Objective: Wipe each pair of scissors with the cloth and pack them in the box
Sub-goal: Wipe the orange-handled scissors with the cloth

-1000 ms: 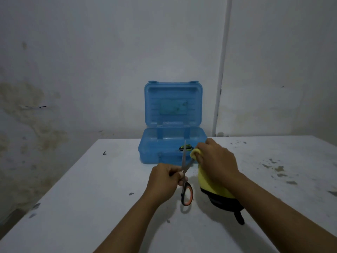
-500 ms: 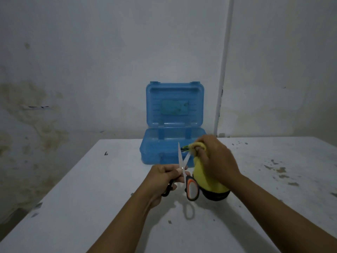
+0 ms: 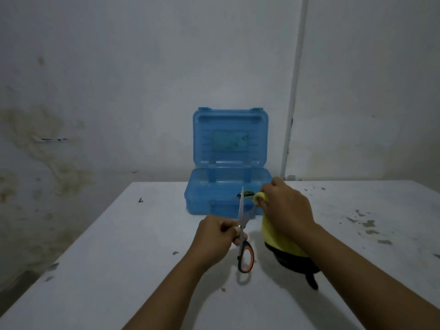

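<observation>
- The left hand point(image 3: 215, 236) grips the orange-and-black-handled steel scissors point(image 3: 242, 232) at the pivot, with the blades spread open above it.
- The right hand point(image 3: 284, 206) pinches the yellow cloth point(image 3: 273, 234) around the right blade; the wiping step seems in hand.
- Next, probably: close the blades and lay the scissors in the open blue plastic box point(image 3: 228, 186) just beyond both hands.

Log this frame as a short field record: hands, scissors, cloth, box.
left hand: grips the scissors near the pivot
right hand: holds the yellow cloth against one blade
scissors: blades open, pointing away from the person; orange-and-black handle loop toward the person
box: blue, lid up, on the white table
inside box: a dark item, unclear
</observation>
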